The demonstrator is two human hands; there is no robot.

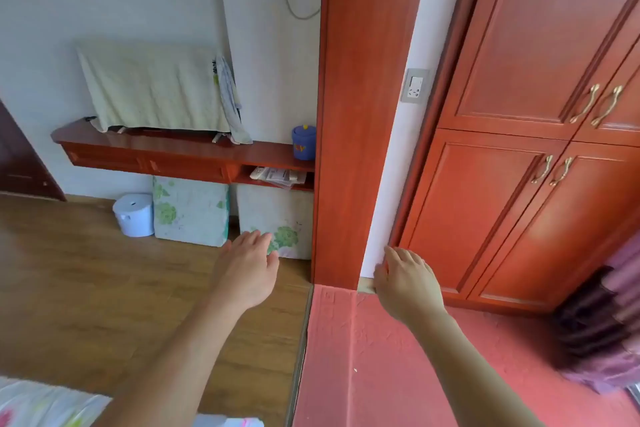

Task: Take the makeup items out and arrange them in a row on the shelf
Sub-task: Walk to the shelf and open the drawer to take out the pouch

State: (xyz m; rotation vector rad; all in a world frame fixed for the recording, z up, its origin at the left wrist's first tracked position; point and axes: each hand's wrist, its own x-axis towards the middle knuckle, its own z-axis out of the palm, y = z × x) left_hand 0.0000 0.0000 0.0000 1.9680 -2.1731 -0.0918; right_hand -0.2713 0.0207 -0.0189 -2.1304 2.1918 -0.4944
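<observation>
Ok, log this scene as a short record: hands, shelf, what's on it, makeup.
left hand: open, empty, over the floor
right hand: open, empty, by the wardrobe
shelf: red wood, on the wall
on shelf: blue jar; something under a pale cloth
makeup: none in view

So much red-brown here: the glossy red-brown wooden wall shelf and the panelled red-brown wooden wardrobe doors with gold handles. Round blue plastic jar has a yellow knob. Pale yellow draped cloth, square white cushions printed with green flowers, purple striped curtain, salmon-pink textured floor.
</observation>
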